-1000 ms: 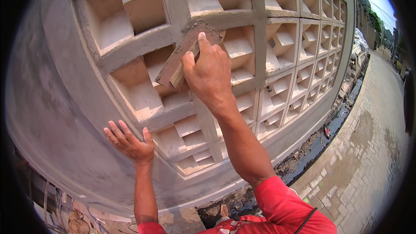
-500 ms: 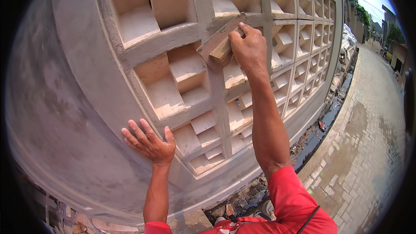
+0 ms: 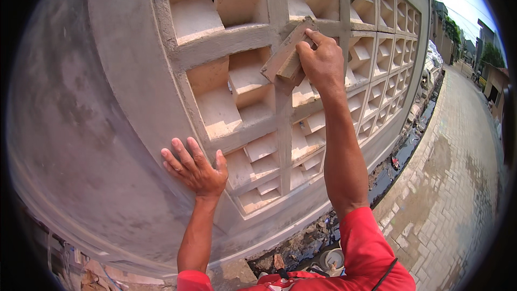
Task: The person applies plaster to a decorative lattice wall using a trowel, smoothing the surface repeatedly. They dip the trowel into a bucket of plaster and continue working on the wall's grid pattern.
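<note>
My right hand is closed round the wooden handle of a small plastering float. The float's flat board lies tilted against the grey joints of a breeze-block screen, where an upright strip crosses a level one. Part of its handle is hidden by my fingers. Lower and to the left, my left hand rests open, fingers spread, on the smooth grey plastered wall beside the screen's lower left edge. Pale angled blocks with recesses fill the screen's squares.
Below the wall runs a narrow drain with dark water and rubble. A whitish bucket stands down by my body. To the right stretches a paved lane, with white sacks piled farther along the wall.
The view has shifted a little, so the wall appears farther right. The float stays at about the same crossing, slightly turned. My left hand keeps its place on the wall.
</note>
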The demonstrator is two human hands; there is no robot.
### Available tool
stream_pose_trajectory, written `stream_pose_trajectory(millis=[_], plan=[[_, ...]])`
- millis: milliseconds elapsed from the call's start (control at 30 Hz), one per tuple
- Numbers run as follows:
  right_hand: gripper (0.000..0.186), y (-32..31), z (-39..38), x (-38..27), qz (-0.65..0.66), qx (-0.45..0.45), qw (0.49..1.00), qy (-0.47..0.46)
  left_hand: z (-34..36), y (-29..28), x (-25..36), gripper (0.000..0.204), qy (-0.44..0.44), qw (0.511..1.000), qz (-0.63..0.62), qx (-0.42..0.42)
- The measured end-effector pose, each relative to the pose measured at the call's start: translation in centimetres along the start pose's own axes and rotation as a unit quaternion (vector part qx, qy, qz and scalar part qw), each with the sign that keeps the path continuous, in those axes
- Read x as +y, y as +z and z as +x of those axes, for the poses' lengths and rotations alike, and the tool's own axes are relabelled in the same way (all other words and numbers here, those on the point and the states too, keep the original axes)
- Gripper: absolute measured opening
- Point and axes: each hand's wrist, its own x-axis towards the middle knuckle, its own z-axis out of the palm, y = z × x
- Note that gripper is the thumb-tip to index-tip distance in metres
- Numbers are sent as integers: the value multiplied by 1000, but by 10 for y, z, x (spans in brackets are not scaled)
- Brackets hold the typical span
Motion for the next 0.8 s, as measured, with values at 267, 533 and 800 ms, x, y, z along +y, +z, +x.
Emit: stream_pose_trajectory(millis=[267, 533, 800], plan=[[47, -8, -35, -28, 26, -49, 998, -44, -6, -3, -8, 86, 3, 1000, 13, -14], [49, 16, -46, -35, -90, -60, 989, -99, -4, -2, -6, 88, 1, 1000, 10, -1], [47, 8, -16, -26, -67, -25, 994, -88, -6, -1, -4, 85, 2, 1000, 6, -5]])
